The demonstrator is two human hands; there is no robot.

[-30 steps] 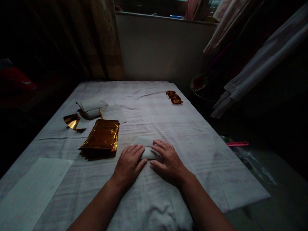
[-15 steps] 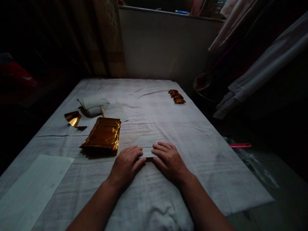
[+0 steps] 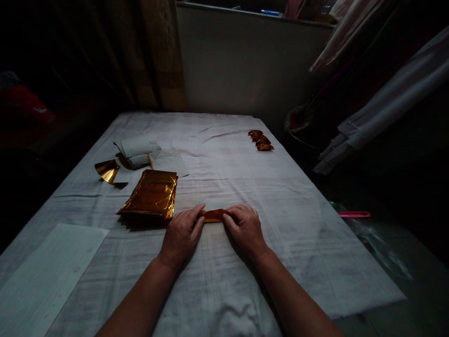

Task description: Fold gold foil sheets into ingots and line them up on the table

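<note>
Head camera, looking forward and down: nearest, two bare forearms [image 3: 138,295] reach in from the bottom edge over a tabletop spread with a pale checked cloth [image 3: 298,243], which is rumpled between them. On the left lies a flat white sheet [image 3: 52,276], cut off by the edge of the view. Farther in, the left hand [image 3: 180,234] and the right hand [image 3: 247,229] face each other, apart, with a narrow coppery foil strip [image 3: 214,216] stretched crosswise between them at mid-table. Each hand pinches one end of it between thumb and fingers (the fingertips behind are hidden, so how far they wrap round, I cannot tell). Just beside the left hand sits a stack of shiny gold foil sheets [image 3: 150,192], its edges slightly uneven. Past that are a curled gold scrap [image 3: 108,171] and a loosely folded bundle of grey-white paper [image 3: 138,147]. Off to the right, on the floor, shows a pink handle [image 3: 354,214] near some clear plastic [image 3: 382,248]. Near the table's far right corner, small folded foil pieces [image 3: 260,140] stand in a row. Beyond rises a plain wall [image 3: 252,61], with what looks like a brown curtain [image 3: 161,56] at its left, though the dimness blurs it.
</note>
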